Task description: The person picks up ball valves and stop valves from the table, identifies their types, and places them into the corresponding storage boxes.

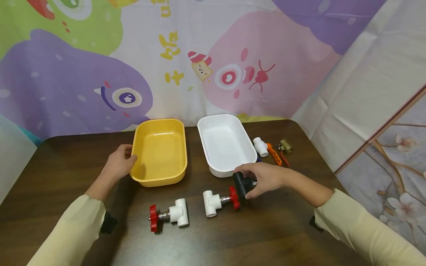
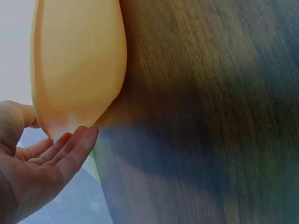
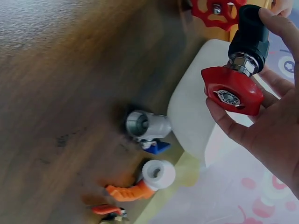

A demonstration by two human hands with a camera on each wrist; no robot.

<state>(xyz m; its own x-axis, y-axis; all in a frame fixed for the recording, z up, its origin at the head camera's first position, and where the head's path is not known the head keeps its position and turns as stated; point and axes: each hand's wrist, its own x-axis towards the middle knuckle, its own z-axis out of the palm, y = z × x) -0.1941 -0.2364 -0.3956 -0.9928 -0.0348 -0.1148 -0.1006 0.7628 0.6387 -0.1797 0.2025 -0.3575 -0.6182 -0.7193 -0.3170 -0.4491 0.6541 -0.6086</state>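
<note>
My left hand point(image 1: 120, 162) is at the left rim of the yellow tray point(image 1: 181, 173); the thumb lies over the rim and the fingertips meet the outer wall point(image 2: 84, 56). My right hand point(image 1: 267, 180) grips a black stop valve point(image 1: 240, 184) by the near corner of the white tray point(image 1: 219, 172). In the right wrist view the valve's red handwheel point(image 3: 233, 91) sits between thumb and fingers. Left of that hand lies a white tee-shaped valve point(image 1: 211, 203) with a red handwheel. A similar white valve point(image 1: 178, 213) lies in front of the yellow tray.
Right of the white tray lie a white ball valve point(image 1: 260, 147) with an orange handle point(image 1: 274, 154) and a small brass valve point(image 1: 285, 146) with a red lever. The right wrist view also shows a metal valve point(image 3: 152, 125) with a blue handle. A printed cloth point(image 1: 173, 99) hangs behind the table.
</note>
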